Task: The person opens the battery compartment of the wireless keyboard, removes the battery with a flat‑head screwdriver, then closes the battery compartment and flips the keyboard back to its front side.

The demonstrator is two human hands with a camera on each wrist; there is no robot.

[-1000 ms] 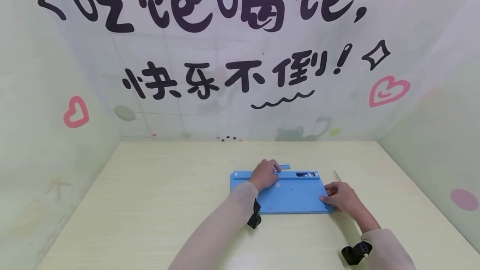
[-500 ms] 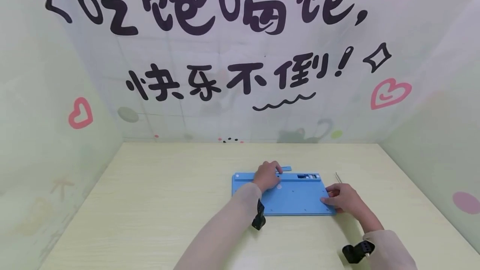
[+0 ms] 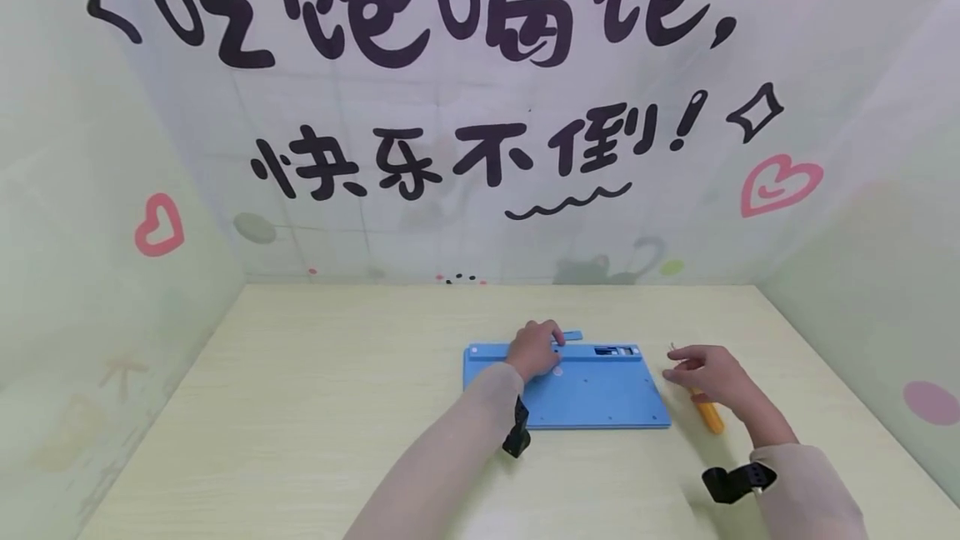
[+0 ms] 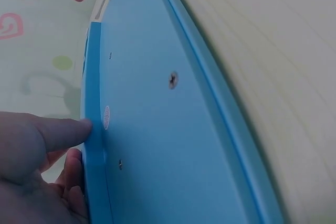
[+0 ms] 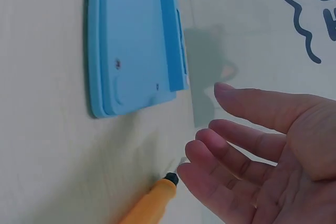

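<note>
1. Screwdriver point(image 3: 707, 412), orange-handled: on worktop point(image 3: 337, 398), just under the right hand point(image 3: 712, 373) (the nearer of two); long axis angled away, handle toward the person, shaft tip by the fingertips.
2. Right hand: fingers apart, holding nothing.
3. Left hand point(image 3: 534, 352): pinching the blue casing point(image 3: 592, 400) along its ridge.

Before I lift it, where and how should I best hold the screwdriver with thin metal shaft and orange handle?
By its thick orange handle, I would say, coming from above and from the right: the screwdriver lies on the pale table with handle toward you, shaft pointing away, and the flat blue rectangular panel sits close on its left.
</note>
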